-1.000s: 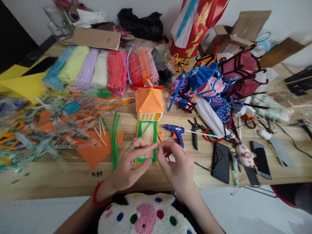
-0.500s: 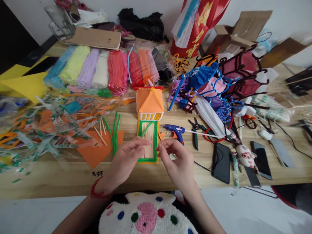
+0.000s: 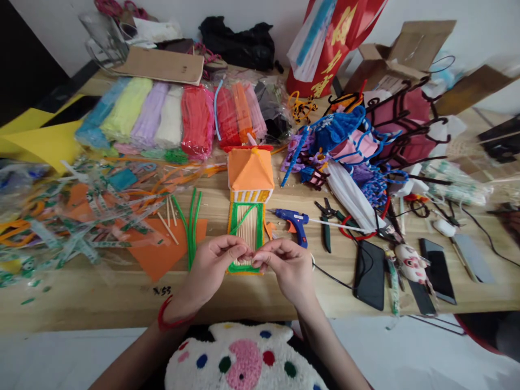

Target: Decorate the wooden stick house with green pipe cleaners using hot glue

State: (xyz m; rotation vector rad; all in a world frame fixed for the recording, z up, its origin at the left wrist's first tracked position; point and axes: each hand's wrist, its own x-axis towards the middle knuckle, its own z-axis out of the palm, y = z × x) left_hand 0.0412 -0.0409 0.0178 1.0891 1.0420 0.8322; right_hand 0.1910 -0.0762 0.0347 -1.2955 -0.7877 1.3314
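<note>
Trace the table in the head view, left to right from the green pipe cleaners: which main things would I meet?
Green pipe cleaners, orange-roofed model house, blue glue gun, pliers, first smartphone, second smartphone.

One head-worn view looks forward and down, near the left hand [image 3: 213, 269], right hand [image 3: 291, 269] and table [image 3: 101, 304].

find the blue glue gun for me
In the head view, the blue glue gun lies right of centre, just beyond the right hand, between the green-bordered stick panel on its left and the pliers on its right.
</note>
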